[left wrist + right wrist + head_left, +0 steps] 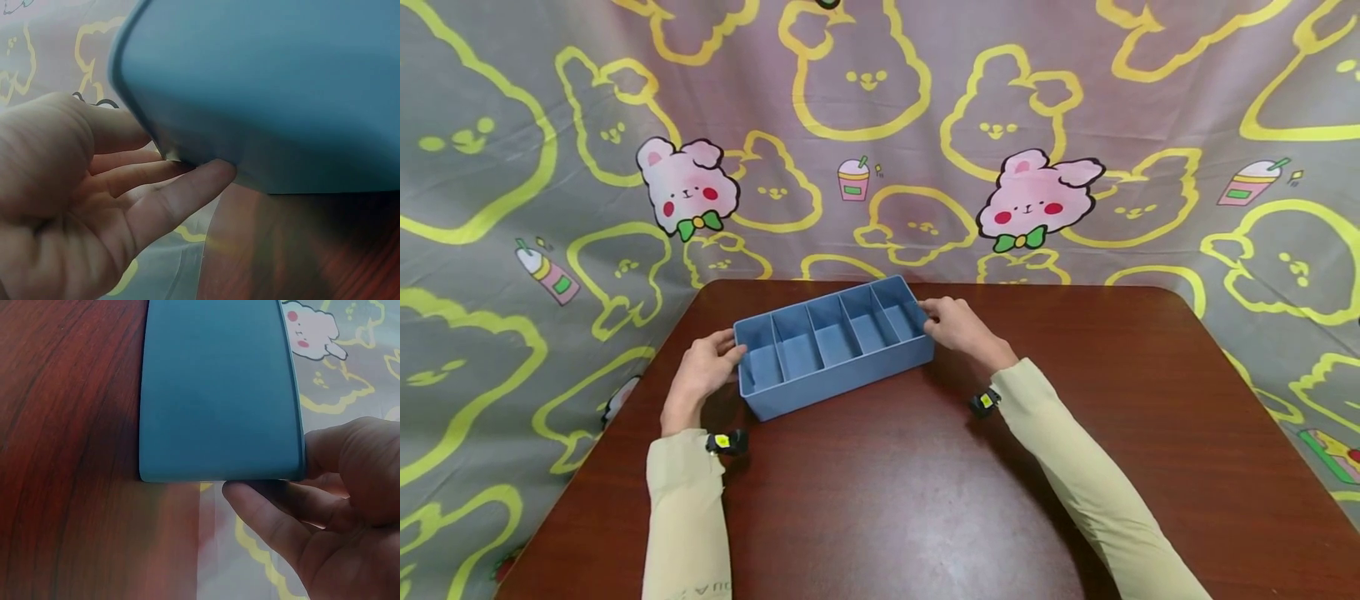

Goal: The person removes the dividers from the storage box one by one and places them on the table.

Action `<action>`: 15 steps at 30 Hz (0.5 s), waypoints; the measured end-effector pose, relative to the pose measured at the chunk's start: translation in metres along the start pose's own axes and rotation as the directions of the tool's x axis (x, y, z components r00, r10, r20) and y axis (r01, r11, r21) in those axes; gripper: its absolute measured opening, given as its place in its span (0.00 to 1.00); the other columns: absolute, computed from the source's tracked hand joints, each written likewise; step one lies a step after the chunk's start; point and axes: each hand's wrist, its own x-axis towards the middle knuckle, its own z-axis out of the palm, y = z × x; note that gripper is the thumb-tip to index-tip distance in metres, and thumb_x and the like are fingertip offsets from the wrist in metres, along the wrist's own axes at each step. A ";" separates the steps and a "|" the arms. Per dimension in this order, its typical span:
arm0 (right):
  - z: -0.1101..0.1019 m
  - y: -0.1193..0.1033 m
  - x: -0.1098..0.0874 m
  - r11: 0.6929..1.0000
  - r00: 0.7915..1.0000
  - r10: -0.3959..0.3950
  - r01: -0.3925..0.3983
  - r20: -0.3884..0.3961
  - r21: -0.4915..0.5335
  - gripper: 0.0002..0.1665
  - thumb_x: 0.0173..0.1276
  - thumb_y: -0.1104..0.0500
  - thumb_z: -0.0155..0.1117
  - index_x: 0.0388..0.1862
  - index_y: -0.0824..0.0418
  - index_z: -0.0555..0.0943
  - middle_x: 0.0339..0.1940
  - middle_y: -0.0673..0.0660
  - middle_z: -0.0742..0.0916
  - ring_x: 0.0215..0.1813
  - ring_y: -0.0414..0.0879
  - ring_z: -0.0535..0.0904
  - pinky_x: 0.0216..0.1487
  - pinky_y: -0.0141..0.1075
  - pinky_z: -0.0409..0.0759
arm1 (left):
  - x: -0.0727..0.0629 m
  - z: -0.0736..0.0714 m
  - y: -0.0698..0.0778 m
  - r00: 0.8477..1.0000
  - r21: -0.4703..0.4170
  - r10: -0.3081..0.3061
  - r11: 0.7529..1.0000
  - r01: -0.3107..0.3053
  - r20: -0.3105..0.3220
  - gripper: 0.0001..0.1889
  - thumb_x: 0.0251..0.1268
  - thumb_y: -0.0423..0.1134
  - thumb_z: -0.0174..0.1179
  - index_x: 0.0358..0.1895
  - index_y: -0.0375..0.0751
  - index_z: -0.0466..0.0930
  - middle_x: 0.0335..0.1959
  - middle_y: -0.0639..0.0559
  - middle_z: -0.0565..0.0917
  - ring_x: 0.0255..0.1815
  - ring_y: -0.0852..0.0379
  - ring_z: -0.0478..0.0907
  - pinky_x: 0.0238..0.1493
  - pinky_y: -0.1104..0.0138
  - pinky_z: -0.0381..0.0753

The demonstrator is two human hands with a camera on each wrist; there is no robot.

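A long blue divided box [842, 385] sits at an angle over the far left-centre of the table, its left end nearer me. Thin upright walls split its inside into several compartments, all bare. My left hand [700, 375] grips the left end, thumb at the rim and fingers along the outer end wall. At the opposite end my right hand [961, 327] holds the box the same way. In the left wrist view, fingers [187, 194] press against the box's end near an edge. The right wrist view shows a fingertip [234, 490] touching the end wall. Whether the base touches the table, I cannot tell.
The brown wooden table [880, 508] extends in front of the box and to its right. A curtain [925, 208] with cartoon bears and rabbits hangs behind the far edge and along both sides.
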 end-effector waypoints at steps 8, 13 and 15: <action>0.002 0.003 0.001 0.999 0.999 0.037 -0.036 -0.005 0.012 0.26 0.70 0.62 0.54 0.67 0.63 0.75 0.63 0.61 0.82 0.22 0.44 0.73 0.27 0.33 0.71 | 0.000 0.000 0.001 1.000 0.009 0.012 1.000 -0.012 0.002 0.31 0.76 0.40 0.49 0.75 0.29 0.55 0.69 0.28 0.69 0.61 0.35 0.77 0.51 0.52 0.82; 0.004 0.004 0.001 1.000 0.999 0.030 -0.030 -0.024 0.008 0.25 0.70 0.62 0.54 0.66 0.63 0.76 0.60 0.62 0.84 0.33 0.47 0.79 0.30 0.34 0.72 | 0.000 0.000 0.000 1.000 -0.004 0.017 1.000 -0.017 -0.001 0.30 0.76 0.39 0.49 0.75 0.29 0.55 0.69 0.28 0.69 0.61 0.35 0.77 0.51 0.51 0.82; 0.003 0.004 0.001 0.999 0.999 0.031 -0.031 -0.028 0.013 0.25 0.70 0.62 0.54 0.66 0.63 0.76 0.57 0.62 0.85 0.32 0.47 0.79 0.29 0.34 0.73 | 0.000 0.001 0.000 1.000 -0.006 0.013 1.000 -0.013 -0.001 0.30 0.76 0.39 0.49 0.75 0.29 0.55 0.69 0.28 0.69 0.61 0.35 0.77 0.51 0.51 0.82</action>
